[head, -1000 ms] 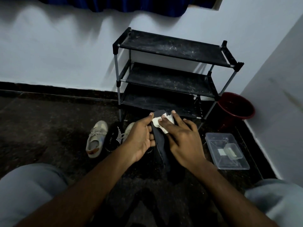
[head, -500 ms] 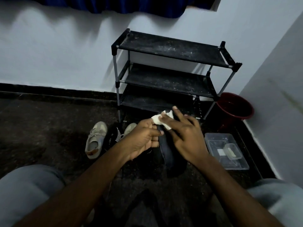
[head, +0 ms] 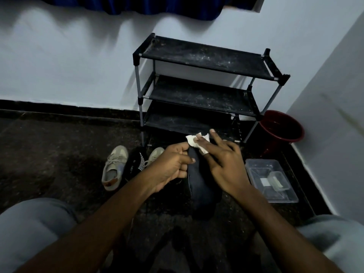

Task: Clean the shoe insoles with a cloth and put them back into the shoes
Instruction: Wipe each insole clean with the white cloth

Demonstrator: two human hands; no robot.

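Over the last 1 second the left hand (head: 170,164) has drawn its thumb back from the cloth (head: 192,140) and now pinches the near edge of the dark insole (head: 200,182) with curled fingers. The right hand (head: 224,167) has slid a little outward, so more of the insole's near half shows between the 2 hands. Its fingers are straight and spread, pressing the white cloth onto the insole's far tip. Wiping looks to be still under way at the toe end, with the rest of the surface probably yet to be rubbed. The shoes (head: 114,168) wait on the floor just beyond the left hand
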